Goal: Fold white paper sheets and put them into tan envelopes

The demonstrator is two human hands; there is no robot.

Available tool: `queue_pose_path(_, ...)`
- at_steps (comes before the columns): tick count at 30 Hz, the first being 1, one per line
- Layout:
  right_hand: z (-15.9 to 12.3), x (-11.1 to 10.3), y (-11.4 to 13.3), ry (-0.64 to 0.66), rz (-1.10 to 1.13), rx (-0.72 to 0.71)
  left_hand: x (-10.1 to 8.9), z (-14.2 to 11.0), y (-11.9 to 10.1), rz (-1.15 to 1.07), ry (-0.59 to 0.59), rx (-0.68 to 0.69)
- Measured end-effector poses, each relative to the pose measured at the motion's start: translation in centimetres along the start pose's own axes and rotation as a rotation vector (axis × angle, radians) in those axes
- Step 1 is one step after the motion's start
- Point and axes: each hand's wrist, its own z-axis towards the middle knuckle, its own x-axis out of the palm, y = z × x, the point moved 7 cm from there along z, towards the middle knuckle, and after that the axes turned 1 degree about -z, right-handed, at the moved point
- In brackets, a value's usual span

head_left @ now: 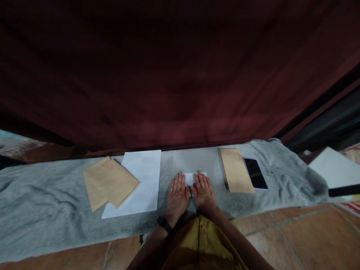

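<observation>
Both my hands lie flat, side by side, on a small piece of white paper (189, 179) on the grey cloth. My left hand (178, 195), with a dark band on its wrist, covers the paper's left part, fingers stretched out. Over its right part lies my right hand (203, 190), fingers extended and slightly apart. The thumbs come close together near the paper's lower edge. Most of the paper is hidden beneath the hands, so I cannot tell how it is folded.
Left of my hands, two brown envelopes (112, 182) overlap a large white sheet (150, 187). A stack of brown envelopes (237, 170) and a phone (256, 174) lie to the right. Grey cloth (47, 198) covers the narrow surface; a dark red curtain (174, 93) hangs behind.
</observation>
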Motion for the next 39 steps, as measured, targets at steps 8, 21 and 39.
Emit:
queue_pose_path(8, -0.3, 0.7, -0.3, -0.025, -0.058, 0.008, -0.5, 0.1, 0.9, 0.041, 0.046, -0.075)
queue_pose_path(21, -0.7, 0.9, -0.4, -0.079, -0.059, -0.026, -8.5, -3.2, 12.7, 0.107, -0.206, -0.336)
queue_pose_path(39, -0.8, 1.3, -0.6, -0.059, -0.067, -0.032, -12.5, -9.3, 22.6, -0.004, -0.377, -0.785)
